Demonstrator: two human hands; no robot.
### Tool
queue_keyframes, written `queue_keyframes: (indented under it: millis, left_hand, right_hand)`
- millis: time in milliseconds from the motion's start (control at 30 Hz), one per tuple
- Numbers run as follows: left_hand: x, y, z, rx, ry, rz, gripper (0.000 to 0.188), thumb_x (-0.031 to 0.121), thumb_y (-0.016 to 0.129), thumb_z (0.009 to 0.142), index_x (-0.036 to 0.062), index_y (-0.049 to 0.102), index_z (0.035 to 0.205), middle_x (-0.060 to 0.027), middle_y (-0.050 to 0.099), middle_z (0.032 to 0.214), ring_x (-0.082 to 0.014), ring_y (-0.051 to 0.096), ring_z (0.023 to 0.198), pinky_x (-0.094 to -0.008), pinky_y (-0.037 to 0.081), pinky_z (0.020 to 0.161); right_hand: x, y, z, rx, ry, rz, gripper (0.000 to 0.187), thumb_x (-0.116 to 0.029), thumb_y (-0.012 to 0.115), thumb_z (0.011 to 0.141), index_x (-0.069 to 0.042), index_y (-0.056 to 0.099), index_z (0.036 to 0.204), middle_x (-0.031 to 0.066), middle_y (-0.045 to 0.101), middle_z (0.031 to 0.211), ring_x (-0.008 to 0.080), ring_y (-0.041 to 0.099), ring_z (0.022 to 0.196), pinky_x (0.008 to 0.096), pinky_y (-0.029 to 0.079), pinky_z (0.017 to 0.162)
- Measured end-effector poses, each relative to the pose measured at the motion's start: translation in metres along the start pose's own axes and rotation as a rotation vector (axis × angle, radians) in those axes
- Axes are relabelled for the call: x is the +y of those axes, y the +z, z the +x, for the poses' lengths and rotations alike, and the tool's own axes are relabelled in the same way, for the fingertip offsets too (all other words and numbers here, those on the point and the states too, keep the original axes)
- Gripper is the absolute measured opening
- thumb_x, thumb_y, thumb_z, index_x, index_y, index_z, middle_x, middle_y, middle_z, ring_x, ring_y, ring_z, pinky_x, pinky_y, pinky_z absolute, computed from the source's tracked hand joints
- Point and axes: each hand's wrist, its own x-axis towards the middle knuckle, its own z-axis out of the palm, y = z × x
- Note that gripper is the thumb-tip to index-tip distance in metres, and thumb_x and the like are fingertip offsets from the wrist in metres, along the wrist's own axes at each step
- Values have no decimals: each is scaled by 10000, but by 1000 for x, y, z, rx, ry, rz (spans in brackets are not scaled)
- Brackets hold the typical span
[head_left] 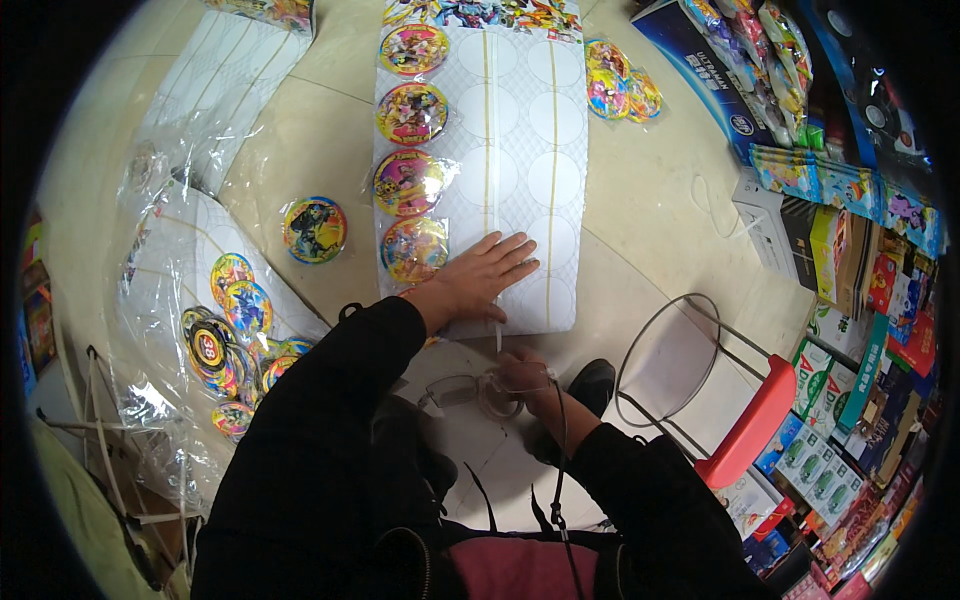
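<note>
Rests the left hand (485, 277) flat on the white sheet (555, 220), on the floor (310, 110) at 12 o'clock, with spread fingers (508, 246) gripping nothing. Seems, through blur, to pinch the white strip (499, 340) with the right hand (527, 378), just past the sheet's 6 o'clock edge. Has four round discs (412, 113) down the sheet's 9 o'clock side.

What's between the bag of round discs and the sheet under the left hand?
In the head view, one colourful round disc lies on the floor between the bag and the sheet; lower, the left sleeve crosses.
</note>
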Motion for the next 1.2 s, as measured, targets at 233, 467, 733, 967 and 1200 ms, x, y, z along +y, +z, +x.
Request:
queue_keyframes:
  millis: [233, 467, 733, 967, 1200]
  left_hand:
    - [1, -5, -1, -7, 8, 23, 1120, 566, 790, 692, 97, 263, 1561, -115, 208, 1639, -279, 137, 1526, -487, 144, 1229]
    - [-2, 13, 7, 49, 32, 101, 995, 570, 691, 792, 81, 282, 1555, -136, 238, 1630, -297, 178, 1517, -496, 165, 1212]
    - [-4, 23, 9, 99, 31, 99, 979, 533, 711, 779, 109, 291, 1556, -146, 237, 1627, -310, 181, 1514, -508, 158, 1213]
    - [0, 20, 7, 126, 21, 107, 1042, 571, 743, 732, 117, 294, 1555, -155, 232, 1625, -323, 172, 1514, -525, 152, 1214]
    - [7, 0, 14, -20, 22, 85, 1116, 631, 759, 694, 130, 274, 1564, -153, 214, 1632, -331, 136, 1521, -526, 138, 1219]
  right_hand:
    - [-22, 8, 27, -6, -24, 137, 226, -213, 644, 918, -35, 622, 1056, 87, 627, 778, 266, 668, 702, 389, 551, 575]
    - [-73, 35, -17, 120, -16, 110, 239, -250, 531, 959, -73, 601, 1104, 113, 620, 793, 281, 651, 641, 427, 543, 558]
    - [-70, 33, -14, 167, 200, 175, 329, -162, 471, 951, -74, 611, 1235, 84, 597, 782, 212, 596, 625, 324, 497, 606]
    - [-26, 53, -9, 65, -379, 443, 172, -229, 496, 963, -101, 612, 971, 40, 514, 719, 175, 533, 683, 430, 490, 737]
    - [52, 62, 29, 11, 425, 1022, 227, -290, 526, 996, -84, 610, 951, 110, 609, 845, 212, 562, 644, 399, 491, 620]
